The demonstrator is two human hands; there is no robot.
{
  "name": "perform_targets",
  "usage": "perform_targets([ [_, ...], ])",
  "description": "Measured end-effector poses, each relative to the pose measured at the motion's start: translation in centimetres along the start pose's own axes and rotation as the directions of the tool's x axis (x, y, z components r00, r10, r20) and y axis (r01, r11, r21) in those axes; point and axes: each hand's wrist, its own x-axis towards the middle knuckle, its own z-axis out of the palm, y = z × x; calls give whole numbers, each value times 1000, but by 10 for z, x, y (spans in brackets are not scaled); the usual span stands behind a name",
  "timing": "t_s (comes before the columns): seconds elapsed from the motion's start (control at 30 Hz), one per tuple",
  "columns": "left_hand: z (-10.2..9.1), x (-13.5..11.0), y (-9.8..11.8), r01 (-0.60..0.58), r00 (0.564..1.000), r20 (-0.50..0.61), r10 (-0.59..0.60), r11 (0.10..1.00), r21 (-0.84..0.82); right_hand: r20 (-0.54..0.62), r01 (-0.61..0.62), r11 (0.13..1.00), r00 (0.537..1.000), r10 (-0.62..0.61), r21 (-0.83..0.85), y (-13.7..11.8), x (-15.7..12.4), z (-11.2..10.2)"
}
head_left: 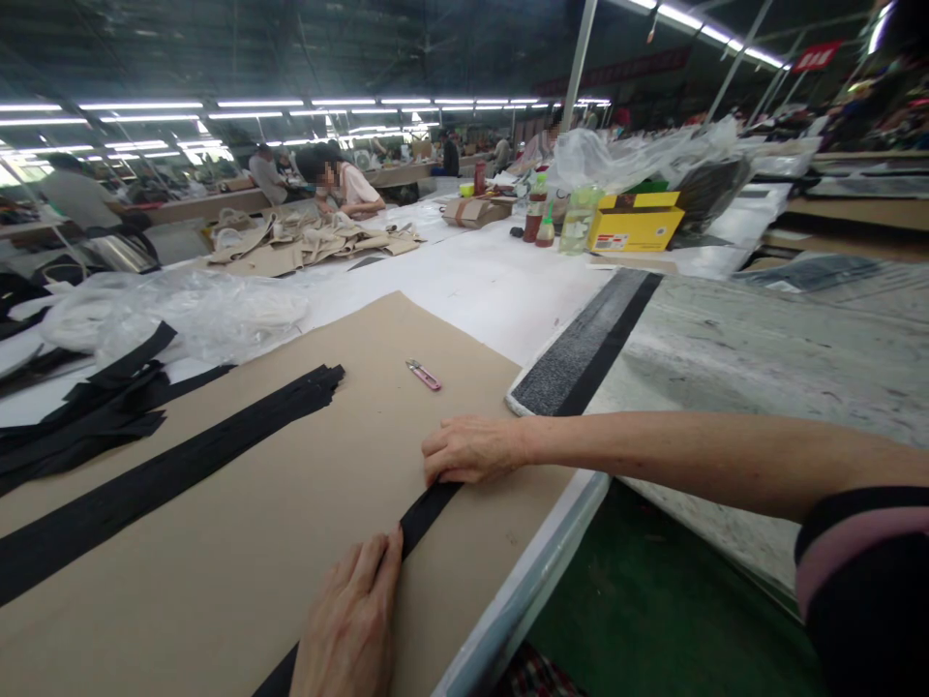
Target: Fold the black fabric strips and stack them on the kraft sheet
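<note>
A narrow black fabric strip (430, 513) lies slantwise on brown paper (464, 358) near the table's front edge. My right hand (475, 450) is closed with curled fingers on the strip's far end, hiding that end. Nearer to me, my left hand (352, 615) presses on the same strip, its fingers bent and held together; the thumb is mostly hidden. The strip comes out again beneath my left wrist. Beyond my right hand rests a pair of pink-handled thread snips (423, 375). To the left is a layered stack of long black strips (181, 455).
More black strips (79, 426) lie in a loose heap at far left. At right, a second surface (762, 358) bears a grey-and-black strip (587, 348). Bottles (544, 227), a yellow box (635, 223) and beige cut pieces (312, 242) stand farther back. Several people sit beyond.
</note>
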Motion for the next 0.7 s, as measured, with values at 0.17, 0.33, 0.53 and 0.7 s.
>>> perform_targets([
  [0.17, 3, 0, -4, -49, 999, -4, 49, 999, -23, -50, 22, 996, 998, -26, -87, 5, -9, 8],
  [0.33, -6, 9, 7, 29, 997, 70, -28, 1000, -10, -79, 110, 968, 988, -131, -227, 5, -16, 15],
  [0.53, -18, 31, 26, 142, 959, 241, -147, 989, 36, -74, 139, 925, 982, -176, -354, 0, -23, 12],
  [0.7, -21, 39, 36, 120, 965, 213, -151, 981, 150, -79, 132, 907, 981, -177, -400, -1, -28, 11],
])
